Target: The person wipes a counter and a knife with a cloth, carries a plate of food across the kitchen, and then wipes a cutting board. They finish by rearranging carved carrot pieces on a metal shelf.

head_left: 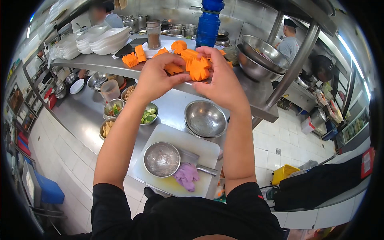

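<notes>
Steel shelving (260,90) crosses our head view; carved carrot pieces (130,60) lie on it, presumably grouped for easy reach. Near its front edge, our right hand (223,82) is closed on a flower-cut carrot (199,70), perhaps keeping the cuts visible. Our left hand (161,74) curls beside it; whether it grips, we cannot tell.

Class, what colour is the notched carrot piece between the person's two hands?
Bright orange; the carrot piece shows best in the head view.
</notes>
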Available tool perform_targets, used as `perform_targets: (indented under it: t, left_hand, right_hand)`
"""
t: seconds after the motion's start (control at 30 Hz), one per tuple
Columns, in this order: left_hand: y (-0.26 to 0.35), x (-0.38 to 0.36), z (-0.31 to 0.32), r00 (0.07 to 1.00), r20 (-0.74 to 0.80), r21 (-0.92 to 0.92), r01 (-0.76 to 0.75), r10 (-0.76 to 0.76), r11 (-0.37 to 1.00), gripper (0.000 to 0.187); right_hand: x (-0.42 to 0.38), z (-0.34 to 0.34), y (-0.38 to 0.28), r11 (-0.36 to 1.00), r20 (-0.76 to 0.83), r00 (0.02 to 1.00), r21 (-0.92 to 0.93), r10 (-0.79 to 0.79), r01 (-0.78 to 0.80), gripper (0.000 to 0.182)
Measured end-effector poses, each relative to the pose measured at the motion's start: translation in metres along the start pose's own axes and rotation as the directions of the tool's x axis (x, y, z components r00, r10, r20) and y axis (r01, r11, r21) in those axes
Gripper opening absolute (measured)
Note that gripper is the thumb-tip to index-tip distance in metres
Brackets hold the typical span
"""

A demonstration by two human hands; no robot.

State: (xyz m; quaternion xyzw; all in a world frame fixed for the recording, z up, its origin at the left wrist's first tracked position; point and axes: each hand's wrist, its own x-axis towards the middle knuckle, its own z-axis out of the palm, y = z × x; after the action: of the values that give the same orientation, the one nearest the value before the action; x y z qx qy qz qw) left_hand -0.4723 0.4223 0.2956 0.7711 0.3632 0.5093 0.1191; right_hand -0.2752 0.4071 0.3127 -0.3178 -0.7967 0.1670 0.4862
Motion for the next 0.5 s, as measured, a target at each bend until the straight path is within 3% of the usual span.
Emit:
perform_targets:
  t: [0.07, 0.2, 0.3, 0.5]
  left_hand:
    - [0.002, 0.002, 0.004, 1.0, -0.004, 0.047, 0.017, -0.017, 0.999, 0.034]
    - [0.002, 0.0, 0.003, 1.0, -0.02, 0.075, 0.01, -0.009, 0.997, 0.034]
    - [-0.005, -0.004, 0.0, 0.997, -0.026, 0.096, -0.064, 0.067, 0.993, 0.032]
    - [-0.015, -0.016, -0.001, 0.975, -0.16, 0.239, -0.11, 0.151, 0.965, 0.026]
  right_hand:
    - [-0.001, -0.001, -0.005, 0.994, 0.002, 0.997, 0.07, 0.079, -0.079, 0.058]
    - [0.0, 0.0, 0.003, 0.994, -0.039, 0.995, 0.057, 0.094, -0.091, 0.056]
    - [0.0, 0.0, -0.002, 0.983, -0.06, 0.981, 0.026, 0.184, -0.183, 0.055]
    - [-0.001, 0.001, -0.014, 0.942, -0.101, 0.957, -0.173, 0.272, -0.287, 0.051]
